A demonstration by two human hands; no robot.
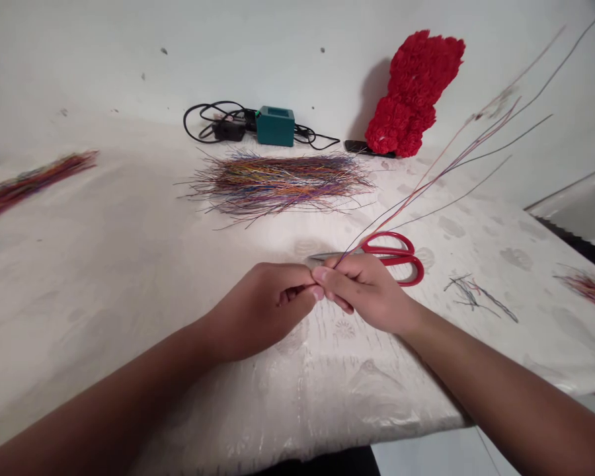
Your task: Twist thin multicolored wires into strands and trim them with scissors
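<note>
Several thin coloured wires (419, 190), pink, blue and dark, fan out up and to the right from my right hand (364, 287). That hand is closed, its thumb and forefinger pinching their lower ends. My left hand (260, 307) meets it fingertip to fingertip, also in a pinch, and the wire ends between the fingers are mostly hidden. Just behind my right hand lies a pair of scissors (411, 251) with red handles, its blades pointing left. Farther back, a loose heap of many-coloured wires (287, 182) spreads across the table.
The table (104, 264) has a pale patterned cover. Bundles of wire (30, 182) lie far left and another wire bundle (592, 287) far right. Dark wire scraps (476, 294) are right of the scissors. A teal box (276, 125) with black cables and a red flower-covered figure (414, 96) stand by the wall.
</note>
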